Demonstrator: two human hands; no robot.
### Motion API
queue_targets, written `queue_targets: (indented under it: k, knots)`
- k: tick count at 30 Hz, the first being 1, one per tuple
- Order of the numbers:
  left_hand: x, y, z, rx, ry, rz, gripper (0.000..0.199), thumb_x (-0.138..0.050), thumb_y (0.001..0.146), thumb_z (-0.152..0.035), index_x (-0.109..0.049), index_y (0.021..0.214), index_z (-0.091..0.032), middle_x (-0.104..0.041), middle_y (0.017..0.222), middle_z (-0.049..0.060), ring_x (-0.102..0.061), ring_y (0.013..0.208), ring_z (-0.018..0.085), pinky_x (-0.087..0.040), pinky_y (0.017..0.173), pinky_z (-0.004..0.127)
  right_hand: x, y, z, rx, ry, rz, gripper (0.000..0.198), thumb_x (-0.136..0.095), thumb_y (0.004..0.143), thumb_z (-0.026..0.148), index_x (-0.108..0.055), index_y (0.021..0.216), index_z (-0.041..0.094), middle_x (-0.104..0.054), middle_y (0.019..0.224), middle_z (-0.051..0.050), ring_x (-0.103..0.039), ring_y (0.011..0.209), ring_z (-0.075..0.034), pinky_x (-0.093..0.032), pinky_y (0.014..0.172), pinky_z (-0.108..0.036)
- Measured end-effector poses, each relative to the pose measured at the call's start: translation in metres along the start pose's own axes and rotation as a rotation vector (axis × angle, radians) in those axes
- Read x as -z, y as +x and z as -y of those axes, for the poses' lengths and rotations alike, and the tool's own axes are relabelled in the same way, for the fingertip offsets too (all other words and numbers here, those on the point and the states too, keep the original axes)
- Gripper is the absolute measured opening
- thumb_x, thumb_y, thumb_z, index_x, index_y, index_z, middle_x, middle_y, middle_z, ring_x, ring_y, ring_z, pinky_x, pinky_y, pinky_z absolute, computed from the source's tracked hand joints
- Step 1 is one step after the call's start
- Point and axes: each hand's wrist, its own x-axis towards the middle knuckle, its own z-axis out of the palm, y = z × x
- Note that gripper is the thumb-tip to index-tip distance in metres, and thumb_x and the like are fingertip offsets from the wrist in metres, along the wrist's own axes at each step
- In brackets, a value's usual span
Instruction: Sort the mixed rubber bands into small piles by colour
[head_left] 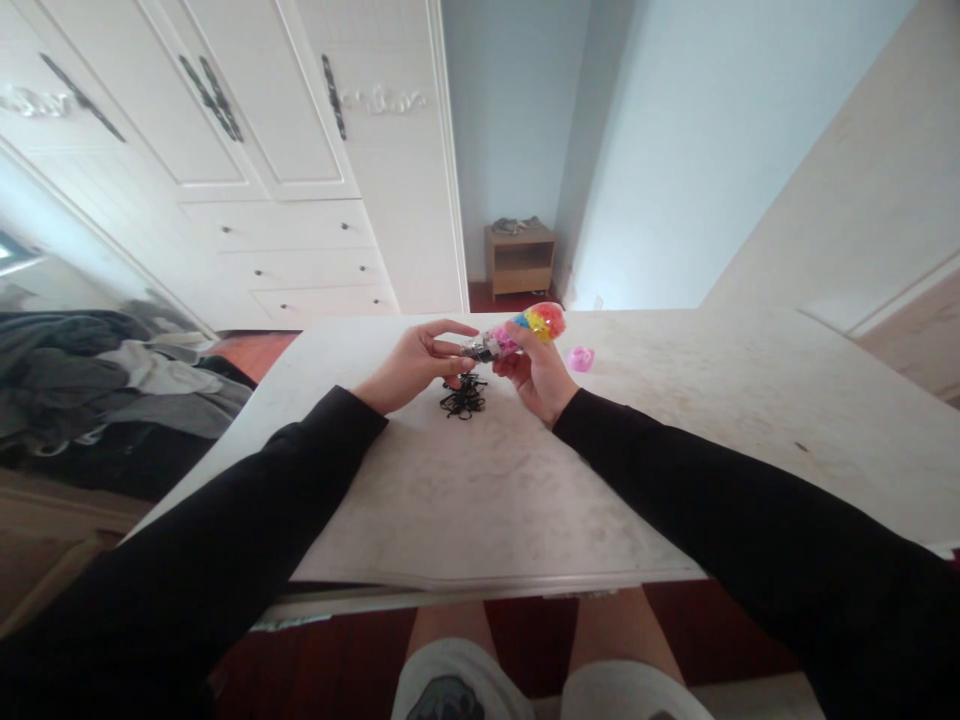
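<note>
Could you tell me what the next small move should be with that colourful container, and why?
Probably the left hand should push the black band at its fingertips into the container's open end. The right hand holds the colourful container tipped toward the left hand, its mouth at those fingers, and a pile of black bands lies on the table just below.

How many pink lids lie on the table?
1: a small pink plastic lid on the white table, just right of the right hand. Others may be hidden behind the hands.
</note>
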Motion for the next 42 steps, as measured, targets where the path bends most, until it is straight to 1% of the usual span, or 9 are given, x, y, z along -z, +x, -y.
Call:
queue_targets:
  k: [7, 13, 20, 25, 28, 31, 36, 39, 42]
  knots:
    - [-0.0028, 0.0, -0.0004, -0.007, 0.042, -0.104, 0.049, -0.096, 0.061, -0.032, -0.07, 0.097, -0.013, -0.068, 0.071, -0.001, -0.062, 0.053, 0.009, -0.05, 0.05, 0.021, -0.0002, -0.0014, 0.0005, 0.019, -0.034, -0.018, 0.045, -0.09, 0.065, 0.054, -0.061, 0.075, 0.021, -0.064, 0.062, 0.005, -0.055, 0.051, -0.008, -0.042, 0.048, -0.022]
    - [-0.0036, 0.0002, 0.0018, -0.059, 0.119, -0.125, 0.043, -0.095, 0.063, -0.035, -0.071, 0.092, -0.014, -0.062, 0.081, -0.001, -0.057, 0.054, 0.006, -0.047, 0.045, 0.019, -0.0006, -0.0024, 0.001, 0.036, -0.054, -0.029, 0.042, -0.088, 0.068, 0.052, -0.062, 0.075, 0.021, -0.062, 0.061, 0.005, -0.054, 0.05, -0.008, -0.042, 0.048, -0.022]
    - [-0.0034, -0.0002, 0.003, -0.048, 0.145, -0.105, 0.043, -0.092, 0.069, -0.038, -0.071, 0.099, -0.015, -0.06, 0.074, -0.003, -0.05, 0.046, 0.004, -0.04, 0.039, 0.018, -0.0017, -0.0027, 0.002, 0.043, -0.065, -0.048, 0.045, -0.089, 0.066, 0.055, -0.061, 0.074, 0.021, -0.062, 0.061, 0.005, -0.053, 0.049, -0.008, -0.04, 0.046, -0.022]
    - [-0.004, -0.0004, 0.0035, -0.067, 0.147, -0.145, 0.041, -0.093, 0.067, -0.035, -0.072, 0.096, -0.014, -0.06, 0.074, -0.003, -0.055, 0.049, 0.005, -0.044, 0.042, 0.018, -0.0019, -0.003, 0.0021, 0.046, -0.071, -0.048, 0.044, -0.088, 0.067, 0.056, -0.062, 0.073, 0.021, -0.061, 0.06, 0.005, -0.054, 0.049, -0.008, -0.04, 0.046, -0.021]
    - [-0.0043, 0.0003, 0.0049, -0.065, 0.121, -0.158, 0.045, -0.093, 0.067, -0.034, -0.074, 0.102, -0.014, -0.069, 0.083, 0.002, -0.057, 0.053, 0.007, -0.045, 0.043, 0.019, -0.0015, -0.0025, 0.0018, 0.039, -0.066, -0.044, 0.043, -0.088, 0.068, 0.054, -0.062, 0.074, 0.02, -0.062, 0.061, 0.005, -0.054, 0.05, -0.008, -0.04, 0.046, -0.021]
    - [-0.0061, -0.0002, 0.0047, -0.031, 0.049, -0.146, 0.057, -0.092, 0.07, -0.032, -0.072, 0.12, -0.013, -0.072, 0.081, 0.003, -0.052, 0.049, 0.005, -0.043, 0.042, 0.019, -0.0011, -0.0015, 0.0016, 0.026, -0.037, -0.034, 0.042, -0.089, 0.066, 0.052, -0.063, 0.077, 0.021, -0.065, 0.065, 0.004, -0.057, 0.052, -0.008, -0.044, 0.049, -0.022]
    - [-0.0099, -0.005, 0.002, -0.04, -0.069, 0.006, 0.083, -0.082, 0.084, -0.034, -0.044, 0.157, -0.022, -0.066, 0.067, -0.005, -0.054, 0.045, 0.006, -0.041, 0.045, 0.018, -0.0007, -0.0004, 0.0, 0.011, -0.007, -0.019, 0.04, -0.09, 0.066, 0.047, -0.064, 0.08, 0.021, -0.068, 0.069, 0.004, -0.059, 0.056, -0.009, -0.049, 0.053, -0.022]
    - [-0.0083, -0.0063, 0.003, -0.038, -0.042, 0.148, 0.077, -0.072, 0.094, -0.039, -0.036, 0.161, -0.023, -0.059, 0.056, -0.008, -0.058, 0.046, 0.009, -0.041, 0.047, 0.018, -0.0006, -0.0004, -0.0017, 0.0, 0.004, -0.016, 0.041, -0.09, 0.065, 0.048, -0.063, 0.079, 0.021, -0.067, 0.067, 0.004, -0.057, 0.053, -0.009, -0.047, 0.05, -0.022]
    - [-0.0044, -0.0042, 0.0055, -0.065, 0.0, 0.144, 0.065, -0.073, 0.094, -0.039, -0.047, 0.15, -0.02, -0.061, 0.055, -0.007, -0.057, 0.046, 0.008, -0.041, 0.049, 0.018, -0.0008, -0.001, -0.0025, 0.002, -0.001, -0.01, 0.043, -0.091, 0.064, 0.051, -0.064, 0.078, 0.021, -0.066, 0.066, 0.004, -0.056, 0.053, -0.008, -0.046, 0.05, -0.022]
